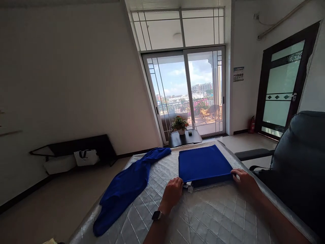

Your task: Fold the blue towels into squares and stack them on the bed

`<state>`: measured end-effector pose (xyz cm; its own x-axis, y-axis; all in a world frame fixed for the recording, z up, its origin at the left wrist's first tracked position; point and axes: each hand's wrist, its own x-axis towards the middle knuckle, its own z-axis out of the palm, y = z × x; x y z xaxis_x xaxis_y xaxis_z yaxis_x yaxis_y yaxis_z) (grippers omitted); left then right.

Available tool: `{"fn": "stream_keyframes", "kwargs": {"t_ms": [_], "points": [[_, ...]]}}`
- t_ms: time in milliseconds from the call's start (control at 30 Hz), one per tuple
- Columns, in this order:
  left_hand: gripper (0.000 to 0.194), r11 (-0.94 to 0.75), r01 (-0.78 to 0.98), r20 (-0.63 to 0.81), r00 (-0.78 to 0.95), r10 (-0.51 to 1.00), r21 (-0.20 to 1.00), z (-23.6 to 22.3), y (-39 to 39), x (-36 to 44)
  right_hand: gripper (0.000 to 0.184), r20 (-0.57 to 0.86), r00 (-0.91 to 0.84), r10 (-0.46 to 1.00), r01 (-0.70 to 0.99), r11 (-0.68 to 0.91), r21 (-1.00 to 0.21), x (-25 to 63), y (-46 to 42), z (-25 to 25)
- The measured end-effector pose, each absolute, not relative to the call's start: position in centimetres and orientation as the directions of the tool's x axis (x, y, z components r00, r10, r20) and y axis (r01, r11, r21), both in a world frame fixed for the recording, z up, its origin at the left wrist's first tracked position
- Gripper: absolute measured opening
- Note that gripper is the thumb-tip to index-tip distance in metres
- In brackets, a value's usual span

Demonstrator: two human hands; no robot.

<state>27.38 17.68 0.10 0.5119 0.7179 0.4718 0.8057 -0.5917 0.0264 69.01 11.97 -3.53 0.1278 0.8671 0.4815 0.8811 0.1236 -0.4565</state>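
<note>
A blue cloth [205,164] lies as a flat, roughly square piece on the quilted silver cover [210,210]. Its near-left corner is pinched in my left hand [173,190], with a dark watch on that wrist. At the near-right corner, my right hand [241,177] grips the edge between thumb and fingers. The near edge looks slightly raised between the two hands. White fabric tags [189,187] stick out under that edge, beside my left fingers. A second blue cloth [127,184] is spread loose and wrinkled to the left, apart from both hands.
Beyond the far edge stands a small dark table [184,139] with a potted plant [181,124]. A black chair [301,159] is close on the right. White bags [86,157] rest by a dark low piece at the left wall. Glass sliding doors [188,95] are behind.
</note>
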Motion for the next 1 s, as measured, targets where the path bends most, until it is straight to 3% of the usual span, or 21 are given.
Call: {"fn": "stream_keyframes", "kwargs": {"t_ms": [133,233,333,533,667,733,833,1000], "points": [[0.017,-0.607,0.794,0.524,0.502,0.687,0.034,0.7,17.4,27.8,0.034,0.519,0.113,0.848,0.939,0.08,-0.334,68.5,12.2,-3.3],[0.034,-0.641,0.766,0.566,0.508,0.649,0.046,0.7,17.2,28.3,0.04,0.583,0.055,0.811,0.97,0.094,-0.223,67.3,12.4,-2.9],[0.05,-0.707,0.706,0.514,0.59,0.623,0.046,0.3,17.1,28.5,0.052,0.592,-0.032,0.805,0.976,0.153,-0.155,65.8,12.3,-2.9],[0.058,-0.703,0.695,0.326,0.637,0.699,0.15,-0.2,16.9,28.2,0.059,0.422,-0.068,0.904,0.963,0.171,-0.21,65.1,12.0,-4.9],[0.056,-0.677,0.693,0.257,0.627,0.735,0.246,1.1,16.9,27.7,0.061,0.422,-0.085,0.903,0.957,0.192,-0.219,66.0,12.3,-6.2],[0.049,-0.587,0.76,0.182,0.558,0.809,0.278,2.2,17.3,26.2,0.062,0.441,-0.099,0.892,0.953,0.212,-0.216,66.3,12.5,-6.7],[0.038,-0.329,0.908,0.103,0.313,0.944,0.259,3.8,17.9,21.4,0.063,0.474,-0.11,0.873,0.95,0.233,-0.207,66.5,12.8,-7.2],[0.04,0.157,0.972,0.13,-0.181,0.975,0.173,4.0,18.0,11.7,0.064,0.471,-0.099,0.876,0.95,0.224,-0.218,66.7,12.6,-7.4]]}}
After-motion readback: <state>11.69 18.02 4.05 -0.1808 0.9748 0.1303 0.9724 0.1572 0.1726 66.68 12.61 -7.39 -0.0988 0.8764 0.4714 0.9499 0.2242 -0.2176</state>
